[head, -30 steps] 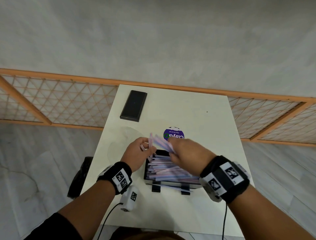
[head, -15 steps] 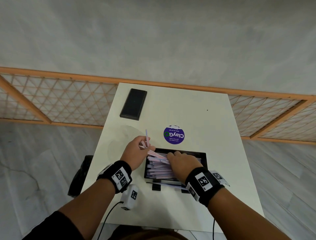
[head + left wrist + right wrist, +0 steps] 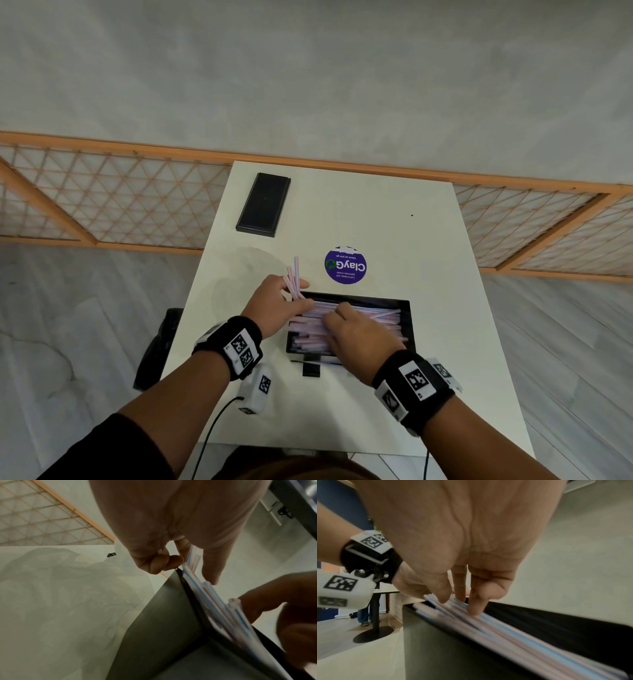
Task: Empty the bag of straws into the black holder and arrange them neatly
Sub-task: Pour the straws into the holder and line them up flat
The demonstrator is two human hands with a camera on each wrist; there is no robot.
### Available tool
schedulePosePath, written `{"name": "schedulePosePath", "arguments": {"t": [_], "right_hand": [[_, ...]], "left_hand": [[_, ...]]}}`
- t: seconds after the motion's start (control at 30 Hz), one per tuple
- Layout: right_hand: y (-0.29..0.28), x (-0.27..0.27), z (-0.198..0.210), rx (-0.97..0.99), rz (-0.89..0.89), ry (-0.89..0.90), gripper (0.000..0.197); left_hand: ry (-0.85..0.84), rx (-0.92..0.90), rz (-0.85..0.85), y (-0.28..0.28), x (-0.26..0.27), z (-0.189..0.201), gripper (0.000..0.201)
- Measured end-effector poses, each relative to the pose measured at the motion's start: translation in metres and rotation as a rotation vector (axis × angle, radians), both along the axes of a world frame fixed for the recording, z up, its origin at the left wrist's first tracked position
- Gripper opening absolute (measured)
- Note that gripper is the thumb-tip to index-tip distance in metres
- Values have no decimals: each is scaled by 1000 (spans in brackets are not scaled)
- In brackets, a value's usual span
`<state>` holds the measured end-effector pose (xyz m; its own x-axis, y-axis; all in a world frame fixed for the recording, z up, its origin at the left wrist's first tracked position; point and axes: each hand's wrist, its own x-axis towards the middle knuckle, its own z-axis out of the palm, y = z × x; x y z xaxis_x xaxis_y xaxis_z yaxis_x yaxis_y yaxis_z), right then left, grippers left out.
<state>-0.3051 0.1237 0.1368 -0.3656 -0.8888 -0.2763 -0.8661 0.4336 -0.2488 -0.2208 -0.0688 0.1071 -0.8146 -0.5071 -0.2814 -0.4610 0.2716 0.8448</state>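
— While my left hand (image 3: 274,306) pinches a few straws (image 3: 294,274), where's the holder (image 3: 407,320)?
— Six o'clock on the tabletop (image 3: 359,212); my right hand (image 3: 359,334), fingers relaxed, presses the pile inside.

The desk (image 3: 376,212) stands against a lattice railing (image 3: 113,202), which runs behind its far edge. On the desk's far left corner lies a phone (image 3: 263,205). Nearer and to the right of it, about mid-desk, sits a round sticker (image 3: 346,265). Just in front of the sticker stands the holder (image 3: 406,329), with the straws (image 3: 383,317) lying in it lengthwise, left to right. The right hand (image 3: 359,334) rests on top of the straws inside the holder. The left hand (image 3: 274,305) is at the holder's left end, with a few loose straws (image 3: 294,274) in its grip, pointing away toward the far edge. The empty bag (image 3: 68,588) lies flat on the desk, left of the holder.
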Motion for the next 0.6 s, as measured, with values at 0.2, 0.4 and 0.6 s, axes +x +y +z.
{"name": "schedulePosePath", "arguments": {"t": [0.2, 0.4, 0.6], "right_hand": [[17, 8, -11, -85, -74, -55, 31], [44, 13, 4, -211, -131, -85, 41], [76, 8, 12, -279, -183, -90, 42]], "left_hand": [[-11, -200, -25, -1, -1, -3, 7], [44, -183, -16, -11, 4, 17, 3], [162, -128, 83, -22, 17, 69, 4]]}}
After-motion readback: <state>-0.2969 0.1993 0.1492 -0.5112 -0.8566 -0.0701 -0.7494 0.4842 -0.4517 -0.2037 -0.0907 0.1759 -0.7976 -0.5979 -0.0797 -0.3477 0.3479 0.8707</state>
